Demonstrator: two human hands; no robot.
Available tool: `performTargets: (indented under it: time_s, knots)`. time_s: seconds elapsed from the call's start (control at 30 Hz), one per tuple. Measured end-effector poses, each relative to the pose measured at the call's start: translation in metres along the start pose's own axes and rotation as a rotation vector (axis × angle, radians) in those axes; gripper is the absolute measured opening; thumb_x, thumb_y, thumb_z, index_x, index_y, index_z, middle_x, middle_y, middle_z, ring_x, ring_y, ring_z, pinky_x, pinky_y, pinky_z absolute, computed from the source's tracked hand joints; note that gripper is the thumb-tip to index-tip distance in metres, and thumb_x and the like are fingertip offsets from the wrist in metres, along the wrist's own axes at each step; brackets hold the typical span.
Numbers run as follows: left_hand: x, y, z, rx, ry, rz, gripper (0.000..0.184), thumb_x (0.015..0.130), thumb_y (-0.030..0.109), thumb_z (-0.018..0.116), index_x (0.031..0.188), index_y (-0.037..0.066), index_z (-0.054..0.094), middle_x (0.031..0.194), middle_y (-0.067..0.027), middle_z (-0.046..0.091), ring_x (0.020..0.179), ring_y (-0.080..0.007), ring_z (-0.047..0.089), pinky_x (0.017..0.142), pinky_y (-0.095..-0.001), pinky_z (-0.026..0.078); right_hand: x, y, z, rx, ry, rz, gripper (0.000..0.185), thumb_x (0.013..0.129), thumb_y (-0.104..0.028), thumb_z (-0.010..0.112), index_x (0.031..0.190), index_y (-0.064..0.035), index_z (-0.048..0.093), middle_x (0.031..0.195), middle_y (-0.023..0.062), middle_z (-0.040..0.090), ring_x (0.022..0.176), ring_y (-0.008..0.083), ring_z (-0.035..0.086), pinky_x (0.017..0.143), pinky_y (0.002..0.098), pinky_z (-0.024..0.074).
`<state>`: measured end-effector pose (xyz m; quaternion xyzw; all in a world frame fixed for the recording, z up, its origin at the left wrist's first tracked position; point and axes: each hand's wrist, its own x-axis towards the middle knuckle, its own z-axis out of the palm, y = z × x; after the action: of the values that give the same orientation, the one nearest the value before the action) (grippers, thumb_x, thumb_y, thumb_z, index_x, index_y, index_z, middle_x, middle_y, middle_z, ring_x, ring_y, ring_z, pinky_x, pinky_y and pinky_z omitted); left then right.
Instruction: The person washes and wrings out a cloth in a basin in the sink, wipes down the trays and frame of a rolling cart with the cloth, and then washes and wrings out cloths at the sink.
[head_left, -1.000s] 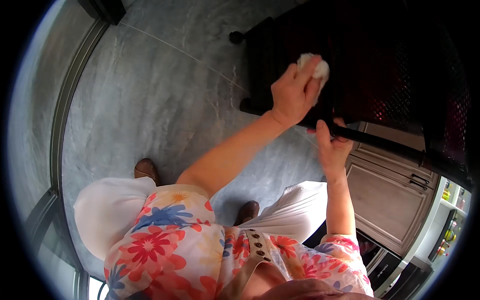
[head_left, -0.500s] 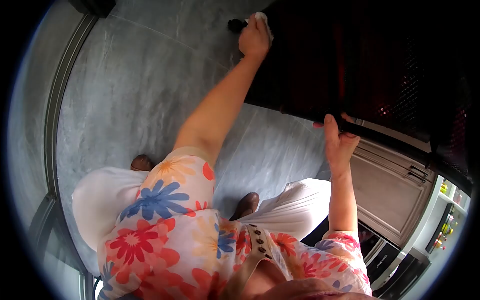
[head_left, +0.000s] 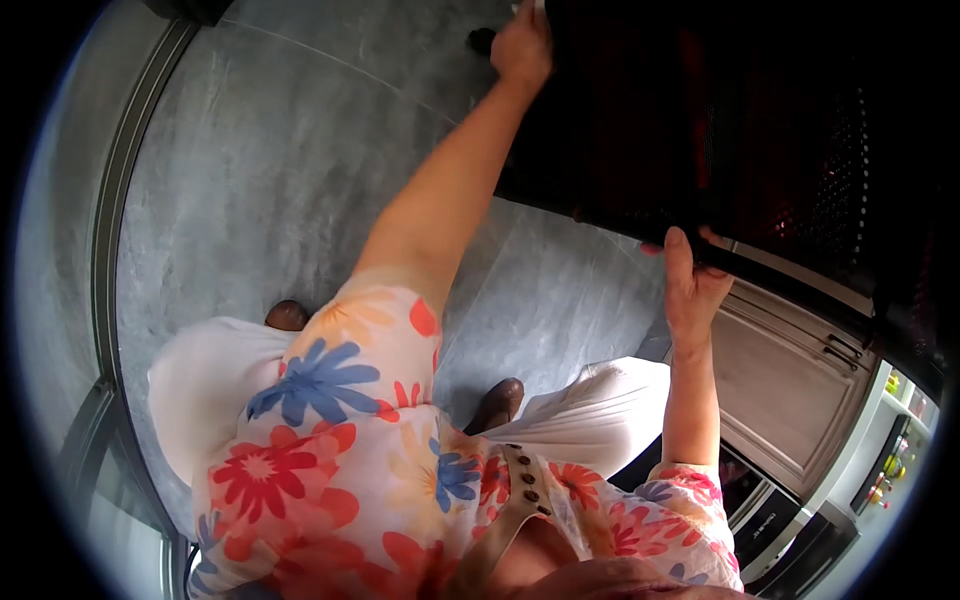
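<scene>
At the top, my left hand (head_left: pixel 523 50) is closed on a white cloth (head_left: pixel 540 6). Only a bit of the cloth shows at the frame's edge. The hand is against the left end of a large dark piece of furniture (head_left: pixel 620 120) with a glossy surface and perforated parts. My right hand (head_left: pixel 692 285) grips the black rail (head_left: pixel 790 290) along its near edge, thumb on the near side and fingers partly hidden behind the rail.
A black caster-like part (head_left: pixel 482 40) shows beside my left hand. Grey marbled floor (head_left: pixel 300 160) lies below. On the right are a wooden cabinet (head_left: pixel 790 390) and a black appliance (head_left: pixel 770 525). A metal-framed glass panel (head_left: pixel 110 260) runs along the left.
My left hand has swung up and left from the middle of the dark surface to its far left end, carrying the cloth. My right hand keeps its grip and appears slightly further right.
</scene>
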<state>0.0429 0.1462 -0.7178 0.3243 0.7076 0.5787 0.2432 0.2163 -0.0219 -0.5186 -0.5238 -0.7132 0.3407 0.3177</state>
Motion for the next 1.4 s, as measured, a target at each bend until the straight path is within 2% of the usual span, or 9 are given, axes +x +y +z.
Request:
performTargets:
  time_s: [0.3,0.6,0.73,0.8,0.9,1.0,1.07,1.1,1.4]
  knots:
    - [-0.17,-0.037,-0.018,-0.016,-0.118,-0.169,0.031,0.092,0.023,0.042,0.12,0.013,0.049,0.09,-0.0208,0.061,0.084,-0.0381,0.058,0.072,-0.046,0.046,0.002,0.004,-0.012,-0.051,0.014,-0.04,0.01,0.084,-0.005,0.059,0.081,0.0038,0.059,0.073,0.0035,0.059,0.062,0.0069,0.056,0.057,0.0211,0.0507]
    - [-0.123,0.034,-0.009,-0.244,-0.074,-0.081,0.029,0.089,0.02,0.047,0.117,0.014,0.053,0.089,-0.0136,0.062,0.082,-0.0347,0.06,0.069,-0.0395,0.049,0.004,0.011,-0.014,0.074,0.063,0.055,0.01,0.082,-0.003,0.062,0.085,0.0047,0.058,0.076,0.0052,0.059,0.065,0.0088,0.057,0.058,0.0237,0.0534]
    - [-0.129,0.0,-0.007,0.015,-0.145,-0.112,0.03,0.093,0.02,0.044,0.119,0.009,0.054,0.098,-0.0159,0.063,0.087,-0.0273,0.061,0.078,-0.0324,0.046,0.002,0.012,-0.014,0.096,0.074,0.062,0.012,0.082,-0.004,0.063,0.086,0.0053,0.056,0.079,0.0061,0.059,0.066,0.0104,0.058,0.059,0.0242,0.0532]
    - [-0.121,-0.03,-0.009,-0.023,-0.304,-0.511,0.032,0.093,0.021,0.044,0.121,0.01,0.053,0.102,-0.0146,0.063,0.09,-0.0267,0.061,0.081,-0.0319,0.046,0.001,0.013,-0.016,0.105,0.089,0.107,0.013,0.082,-0.005,0.063,0.086,0.0054,0.056,0.08,0.0065,0.059,0.067,0.0111,0.058,0.06,0.0248,0.0534]
    - [-0.088,-0.01,-0.021,-0.357,0.068,-0.334,0.033,0.092,0.022,0.046,0.123,0.012,0.053,0.101,-0.0135,0.064,0.091,-0.0211,0.061,0.08,-0.0302,0.046,0.001,0.013,-0.014,0.124,0.102,0.084,0.015,0.081,-0.005,0.064,0.087,0.006,0.056,0.08,0.0068,0.059,0.067,0.0115,0.058,0.06,0.025,0.0534]
    - [-0.047,0.068,-0.043,-0.674,0.056,-0.142,0.033,0.091,0.022,0.049,0.122,0.012,0.054,0.099,-0.0118,0.065,0.088,-0.0155,0.061,0.079,-0.0283,0.046,0.0,0.019,-0.014,0.046,0.077,0.053,0.015,0.082,-0.006,0.063,0.088,0.0062,0.056,0.08,0.0067,0.059,0.068,0.0113,0.059,0.059,0.0245,0.0523]
    - [-0.046,0.107,-0.037,-0.424,0.049,0.242,0.03,0.087,0.02,0.051,0.115,0.013,0.057,0.082,-0.0127,0.063,0.077,-0.0296,0.062,0.071,-0.033,0.049,0.0,0.019,-0.013,0.037,0.081,0.054,0.015,0.082,-0.006,0.063,0.089,0.0054,0.056,0.078,0.006,0.06,0.067,0.0113,0.059,0.059,0.0237,0.0505]
    - [-0.045,0.113,-0.017,-0.398,0.265,0.446,0.028,0.086,0.019,0.053,0.112,0.015,0.059,0.077,-0.011,0.062,0.074,-0.0295,0.061,0.066,-0.0351,0.049,0.0,0.02,-0.011,0.05,0.096,0.049,0.015,0.082,-0.006,0.063,0.089,0.005,0.056,0.078,0.0056,0.06,0.066,0.0115,0.059,0.059,0.0236,0.0502]
    - [-0.043,0.081,0.008,-0.249,0.081,0.242,0.024,0.087,0.023,0.052,0.109,0.018,0.06,0.077,-0.0094,0.062,0.071,-0.0285,0.06,0.063,-0.0374,0.048,0.0,0.008,-0.008,-0.204,0.038,0.058,0.023,0.087,-0.011,0.059,0.105,0.0029,0.054,0.073,0.0026,0.06,0.064,0.0082,0.059,0.061,0.0201,0.0461]
